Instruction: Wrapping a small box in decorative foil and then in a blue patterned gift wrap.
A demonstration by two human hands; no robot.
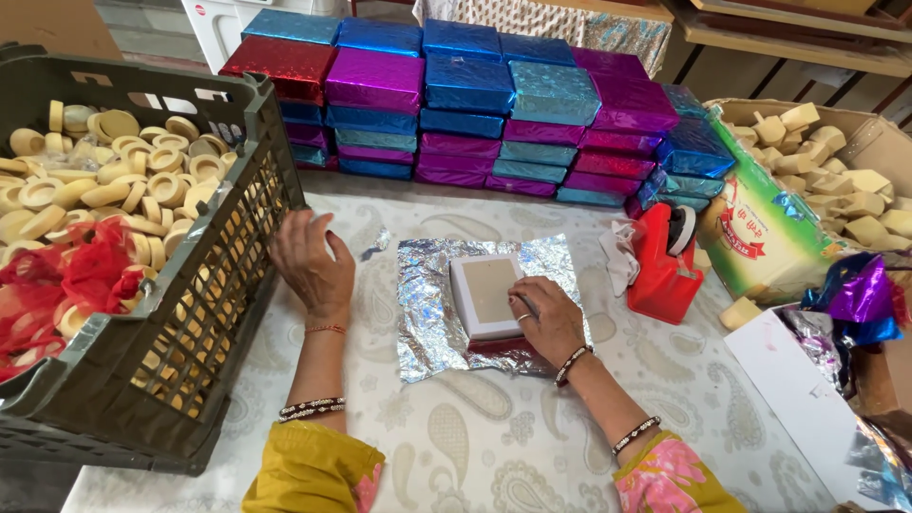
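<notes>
A table [532,446] covered with a pale cloth printed in paisley shapes fills the view, with wooden shelving and a patterned fabric at the back. The right hand [546,318] lies flat, palm down, on the near right corner of a small white square box [486,294], pressing it onto a crinkled sheet of silver foil [427,313] spread in the middle of the table; the fingers are loosely together and grip nothing. The left hand [312,261] is raised just beside the foil's left edge, fingers relaxed and slightly curled, empty, close to the wall of a dark green plastic crate [218,285] that sits at the table's left edge. The two hands are well apart, the foil between them. The crate holds a heap of cream-coloured round discs [123,180] and a crumpled red net [76,275]. Just right of the foil stands a red tape dispenser [662,266], with a white cloth [617,252] against it. Along the far edge runs a stack of boxes wrapped in shiny blue, purple, teal and red foil [475,104]. At the right edge an open carton [760,228] holds cream-coloured chunky pieces [845,180], and near it lie loose scraps of purple and blue foil [860,299].
</notes>
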